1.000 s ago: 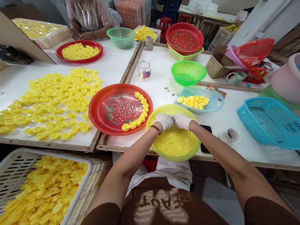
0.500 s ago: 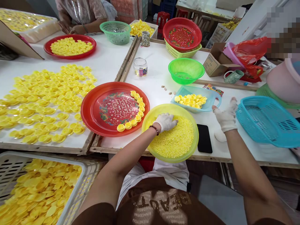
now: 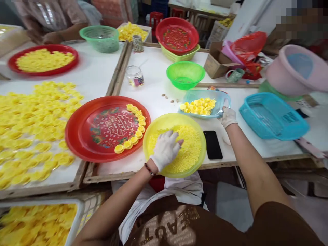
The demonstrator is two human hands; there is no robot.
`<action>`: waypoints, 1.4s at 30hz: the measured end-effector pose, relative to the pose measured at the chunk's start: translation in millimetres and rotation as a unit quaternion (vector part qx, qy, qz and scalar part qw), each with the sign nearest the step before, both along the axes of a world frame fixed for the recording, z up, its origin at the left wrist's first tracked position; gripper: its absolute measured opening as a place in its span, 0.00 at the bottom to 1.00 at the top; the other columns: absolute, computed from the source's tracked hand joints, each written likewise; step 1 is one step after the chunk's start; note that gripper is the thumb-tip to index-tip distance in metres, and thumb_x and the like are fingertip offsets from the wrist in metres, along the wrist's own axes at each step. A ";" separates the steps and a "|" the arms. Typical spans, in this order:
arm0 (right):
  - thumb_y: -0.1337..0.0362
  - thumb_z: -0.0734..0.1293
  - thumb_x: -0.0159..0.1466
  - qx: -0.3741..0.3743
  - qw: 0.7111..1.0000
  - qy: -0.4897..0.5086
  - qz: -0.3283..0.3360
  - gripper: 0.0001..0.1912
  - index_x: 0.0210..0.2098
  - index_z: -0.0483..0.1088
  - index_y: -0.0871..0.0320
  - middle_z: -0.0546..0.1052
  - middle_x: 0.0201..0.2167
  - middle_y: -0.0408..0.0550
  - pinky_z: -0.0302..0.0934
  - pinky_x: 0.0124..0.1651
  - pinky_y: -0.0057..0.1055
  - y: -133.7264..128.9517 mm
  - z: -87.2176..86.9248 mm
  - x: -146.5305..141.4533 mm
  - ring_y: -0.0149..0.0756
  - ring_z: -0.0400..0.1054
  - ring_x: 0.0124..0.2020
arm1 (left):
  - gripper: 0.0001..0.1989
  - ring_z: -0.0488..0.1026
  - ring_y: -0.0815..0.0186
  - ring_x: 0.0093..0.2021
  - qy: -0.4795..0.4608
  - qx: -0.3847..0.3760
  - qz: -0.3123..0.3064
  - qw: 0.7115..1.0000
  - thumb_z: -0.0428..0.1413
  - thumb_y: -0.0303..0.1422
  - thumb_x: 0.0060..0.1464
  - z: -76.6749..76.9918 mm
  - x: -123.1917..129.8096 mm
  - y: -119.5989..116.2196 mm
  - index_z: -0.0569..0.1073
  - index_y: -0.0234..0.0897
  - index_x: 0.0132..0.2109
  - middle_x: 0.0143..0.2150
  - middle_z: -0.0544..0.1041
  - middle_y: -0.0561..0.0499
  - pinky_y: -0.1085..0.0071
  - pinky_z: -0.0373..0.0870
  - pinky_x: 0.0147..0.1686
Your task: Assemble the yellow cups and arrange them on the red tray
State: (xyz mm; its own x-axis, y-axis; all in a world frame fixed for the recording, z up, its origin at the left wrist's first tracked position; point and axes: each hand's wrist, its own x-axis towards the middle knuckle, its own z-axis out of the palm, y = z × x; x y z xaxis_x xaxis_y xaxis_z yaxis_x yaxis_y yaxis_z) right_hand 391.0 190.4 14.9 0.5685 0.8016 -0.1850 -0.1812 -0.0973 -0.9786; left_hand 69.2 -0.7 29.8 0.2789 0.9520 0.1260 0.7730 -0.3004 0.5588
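My left hand (image 3: 166, 150), in a white glove with bare fingertips, is over a yellow bowl (image 3: 172, 118) of small pale-yellow pellets (image 3: 189, 145). Its fingers are spread and hold nothing. My gloved right hand (image 3: 228, 118) is closed around the looped handle of a light-blue plastic scoop (image 3: 218, 106). In the scoop lies a heap of small yellow cup-shaped pieces (image 3: 201, 106). Left of the bowl is a red tray (image 3: 82, 126) with a curved row of round yellow pieces (image 3: 134, 140) along its right side.
A black phone (image 3: 213, 145) lies right of the bowl, before a blue basket (image 3: 274, 118). Behind stand a green bowl (image 3: 185, 83) and a glass jar (image 3: 135, 77). Many yellow pieces (image 3: 43, 126) cover the left table. Another person's hands (image 3: 48, 37) are at back left.
My right hand has gone from open in the air to gripping the scoop's handle. My left hand has drawn back toward me over the bowl. The camera view has shifted to the right.
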 end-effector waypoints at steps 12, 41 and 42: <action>0.72 0.62 0.65 0.092 0.991 -0.101 0.006 0.07 0.34 0.71 0.60 0.75 0.24 0.41 0.54 0.22 0.27 -56.4 116.3 44.2 0.27 0.60 0.20 | 0.34 0.78 0.53 0.49 -0.416 -0.289 0.131 0.852 0.49 0.63 0.58 -37.6 -17.6 87.7 0.73 0.35 0.48 0.45 0.81 0.38 0.60 0.70 0.53; 0.73 0.61 0.70 0.120 0.960 -0.195 0.163 0.09 0.36 0.70 0.56 0.70 0.21 0.34 0.53 0.26 0.25 -13.9 116.6 -1.5 0.26 0.54 0.20 | 0.14 0.75 0.65 0.36 -0.599 -0.210 0.174 0.753 0.57 0.37 0.49 -36.1 -8.3 87.2 0.77 0.36 0.42 0.37 0.78 0.51 0.69 0.73 0.41; 0.72 0.61 0.70 0.109 0.961 -0.204 0.153 0.09 0.36 0.70 0.57 0.72 0.22 0.36 0.55 0.27 0.26 -13.4 112.6 1.8 0.27 0.56 0.21 | 0.15 0.75 0.64 0.38 -0.584 -0.194 0.163 0.771 0.57 0.36 0.48 -34.2 -9.8 85.8 0.78 0.37 0.43 0.38 0.79 0.51 0.69 0.73 0.43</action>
